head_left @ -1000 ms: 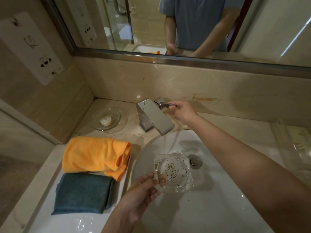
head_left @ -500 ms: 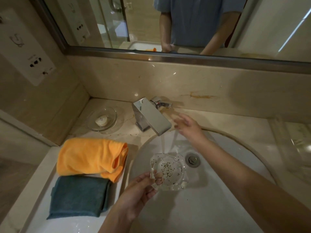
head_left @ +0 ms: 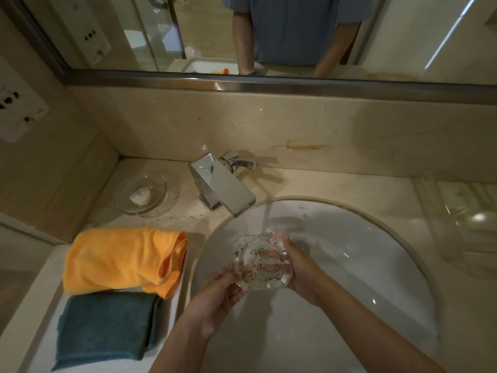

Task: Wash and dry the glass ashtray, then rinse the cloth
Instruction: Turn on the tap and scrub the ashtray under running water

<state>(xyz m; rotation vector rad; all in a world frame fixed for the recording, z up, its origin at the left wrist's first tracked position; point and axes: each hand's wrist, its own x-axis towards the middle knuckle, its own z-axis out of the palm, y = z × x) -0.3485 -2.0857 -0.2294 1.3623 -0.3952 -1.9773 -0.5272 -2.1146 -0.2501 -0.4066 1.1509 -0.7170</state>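
A clear glass ashtray [head_left: 262,262] speckled with dark ash bits hangs over the white sink basin [head_left: 376,254], just below the chrome tap [head_left: 223,188], from which water runs. My left hand [head_left: 217,294] grips its near left rim. My right hand [head_left: 302,273] holds its right side, fingers showing through the glass underneath. An orange cloth [head_left: 123,261] lies folded on the counter to the left, with a teal cloth [head_left: 107,327] in front of it.
A glass soap dish [head_left: 139,193] with a small soap sits behind the cloths. The tap lever [head_left: 242,164] points right. A clear glass tray [head_left: 470,219] stands at the far right of the marble counter. A mirror spans the back wall.
My right hand left the tap lever, came down and took hold of the ashtray's right side. Water started running from the tap. The ashtray sits under the stream.
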